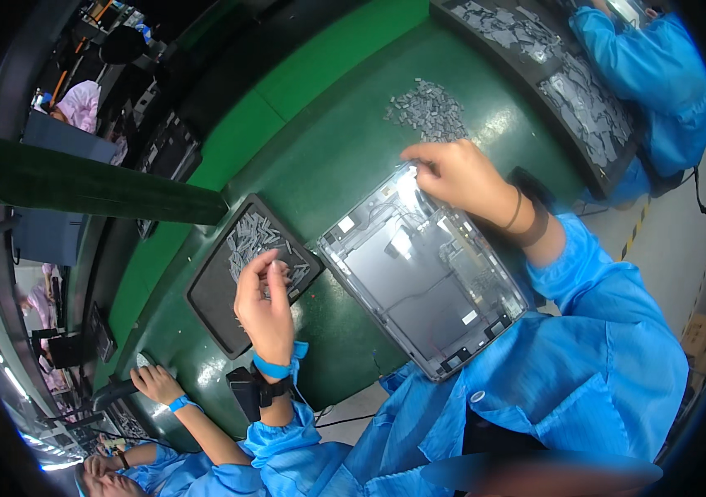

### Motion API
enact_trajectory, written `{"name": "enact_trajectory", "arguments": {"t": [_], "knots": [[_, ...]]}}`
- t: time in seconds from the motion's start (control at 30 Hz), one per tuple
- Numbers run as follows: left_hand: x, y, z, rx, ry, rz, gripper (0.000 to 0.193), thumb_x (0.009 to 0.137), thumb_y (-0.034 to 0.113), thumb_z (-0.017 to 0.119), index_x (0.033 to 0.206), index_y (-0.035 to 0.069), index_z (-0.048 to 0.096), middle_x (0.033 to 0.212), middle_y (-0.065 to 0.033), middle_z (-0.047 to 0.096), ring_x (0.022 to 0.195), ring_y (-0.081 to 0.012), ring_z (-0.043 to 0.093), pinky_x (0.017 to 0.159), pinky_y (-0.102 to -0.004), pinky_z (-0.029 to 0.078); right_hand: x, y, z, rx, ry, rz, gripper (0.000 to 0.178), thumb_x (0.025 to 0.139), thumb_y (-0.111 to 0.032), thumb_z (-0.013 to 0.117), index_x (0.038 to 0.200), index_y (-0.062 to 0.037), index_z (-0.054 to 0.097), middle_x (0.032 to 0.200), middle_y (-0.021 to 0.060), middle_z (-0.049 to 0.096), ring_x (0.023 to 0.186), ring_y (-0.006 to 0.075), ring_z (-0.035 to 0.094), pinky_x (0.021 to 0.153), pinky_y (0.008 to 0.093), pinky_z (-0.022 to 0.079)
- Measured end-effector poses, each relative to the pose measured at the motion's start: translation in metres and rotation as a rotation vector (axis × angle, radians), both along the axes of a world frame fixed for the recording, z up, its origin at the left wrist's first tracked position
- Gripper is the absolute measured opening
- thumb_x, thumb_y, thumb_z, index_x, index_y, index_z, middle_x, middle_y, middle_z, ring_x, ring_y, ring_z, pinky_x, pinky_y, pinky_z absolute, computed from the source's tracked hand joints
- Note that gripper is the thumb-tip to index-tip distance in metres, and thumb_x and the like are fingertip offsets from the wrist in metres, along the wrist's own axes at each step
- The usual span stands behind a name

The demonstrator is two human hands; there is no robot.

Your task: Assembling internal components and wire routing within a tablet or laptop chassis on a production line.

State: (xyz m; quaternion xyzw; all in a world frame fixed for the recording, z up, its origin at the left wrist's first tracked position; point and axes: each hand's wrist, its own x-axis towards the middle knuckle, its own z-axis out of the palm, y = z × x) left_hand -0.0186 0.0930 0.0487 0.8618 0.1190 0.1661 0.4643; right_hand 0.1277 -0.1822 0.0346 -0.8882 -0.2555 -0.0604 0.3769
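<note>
An opened tablet [419, 290], its grey inside with thin cables and a strip of circuit board facing up, lies tilted at the table's front edge against my blue coat. At its far corner my right hand [460, 178] is closed, with thumb and bent fingers on the rim. My left hand [266, 302] is raised over the near right part of a black tray [212, 311], fingers curled toward the thumb. Whatever sits between those fingertips is too small to make out. Loose grey strips [253, 236] fill the tray's far end.
On the green table [328, 174], a pile of small grey pieces [427, 108] lies beyond the tablet. A long dark tray [568, 99] of grey pieces stands far right beside a co-worker's blue sleeve [659, 74]. Another co-worker's hand [156, 385] is at lower left. A green post [104, 190] crosses the left.
</note>
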Motion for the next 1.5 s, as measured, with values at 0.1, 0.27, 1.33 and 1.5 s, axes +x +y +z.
{"name": "enact_trajectory", "arguments": {"t": [0.1,0.27,1.33,1.5], "knots": [[0.001,-0.022,0.007,-0.234,0.018,-0.076,0.023,0.097,0.006,0.053,0.116,-0.004,0.059,0.092,-0.0084,0.063,0.078,-0.0112,0.06,0.069,-0.0228,0.05,0.0,-0.001,-0.001,0.051,0.057,0.019,0.022,0.076,-0.008,0.058,0.094,-0.0039,0.071,0.069,0.0176,0.065,0.063,0.0334,0.065,0.063,0.0399,0.054],[-0.004,-0.039,0.015,-0.816,0.162,-0.233,0.026,0.095,0.004,0.054,0.119,-0.005,0.059,0.099,-0.0085,0.062,0.082,-0.013,0.061,0.072,-0.0255,0.051,0.0,0.005,-0.001,0.018,0.013,0.014,0.023,0.075,-0.009,0.058,0.095,-0.0047,0.07,0.069,0.0164,0.065,0.063,0.0329,0.065,0.064,0.0405,0.054],[0.01,-0.087,-0.019,-0.585,0.082,-0.357,0.029,0.098,0.006,0.05,0.124,-0.006,0.056,0.098,-0.011,0.065,0.078,-0.0123,0.062,0.068,-0.0247,0.053,-0.004,0.009,-0.005,-0.025,-0.034,0.006,0.023,0.075,-0.008,0.06,0.096,-0.0047,0.07,0.066,0.0168,0.064,0.061,0.0336,0.064,0.059,0.0405,0.053],[0.01,-0.087,-0.023,-0.565,0.084,-0.332,0.03,0.098,0.005,0.049,0.126,-0.006,0.055,0.099,-0.0113,0.065,0.077,-0.0121,0.061,0.067,-0.0245,0.052,-0.005,0.011,-0.013,-0.022,-0.149,0.025,0.021,0.075,-0.006,0.06,0.093,-0.0051,0.07,0.069,0.0174,0.065,0.063,0.0333,0.065,0.06,0.0398,0.054]]}}
